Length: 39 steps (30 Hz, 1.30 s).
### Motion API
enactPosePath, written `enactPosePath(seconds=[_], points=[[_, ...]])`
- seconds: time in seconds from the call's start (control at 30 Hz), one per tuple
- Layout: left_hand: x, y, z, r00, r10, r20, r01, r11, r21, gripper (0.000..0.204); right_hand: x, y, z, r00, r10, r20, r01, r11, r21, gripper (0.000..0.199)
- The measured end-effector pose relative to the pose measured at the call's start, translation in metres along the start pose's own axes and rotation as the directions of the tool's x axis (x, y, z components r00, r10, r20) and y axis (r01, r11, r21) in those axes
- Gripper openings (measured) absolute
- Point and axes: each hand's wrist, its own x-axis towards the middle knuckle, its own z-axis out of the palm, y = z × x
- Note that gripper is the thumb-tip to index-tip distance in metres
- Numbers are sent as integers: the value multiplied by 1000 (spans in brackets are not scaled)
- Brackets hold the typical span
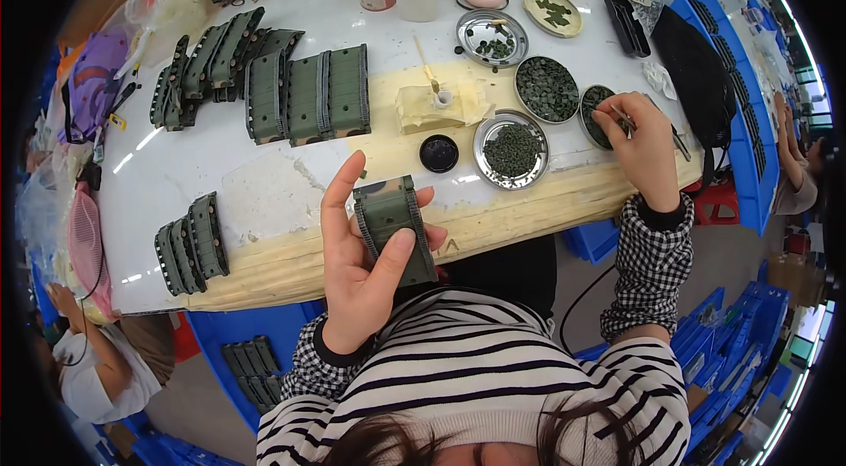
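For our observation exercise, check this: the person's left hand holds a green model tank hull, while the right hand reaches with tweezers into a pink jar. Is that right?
Not quite. The head view shows the right hand reaching with tweezers into a round metal dish of small dark green parts, not a pink jar. The left hand does hold the green model tank hull.

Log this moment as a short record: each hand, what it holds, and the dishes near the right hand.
left hand: grips a green camouflage plastic toy tank hull, held above the table edge
right hand: holds thin metal tweezers over a round metal dish of small dark green parts
nearby: second round dish of green parts, small black lid
surface: white worktable
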Motion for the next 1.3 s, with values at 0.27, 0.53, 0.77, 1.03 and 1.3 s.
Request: enactPosePath(seconds=[0.27,0.53,0.77,1.03,1.3], points=[[-3,-3,1,1000,-1,-18,1,1000,-2,71,11,5,0,992,-1,123,-3,999,35,12],[-3,-4,7,997,22,-68,-24,999,-27,70,6,-3,1,997,-36,70,37,999,-10,9],[-3,-4,3,995,95,-41,-96,995,-3,46,0,3,-5,998,63,6,-63,989,137,9],[0,-10,1,998,18,67,-20,999,32,22,-16,-84,-5,997,74,29,-80,901,426,22],[5,-9,7,999,-41,15,43,991,-127,22,-25,-148,38,961,-273,50,154,674,723,23]])
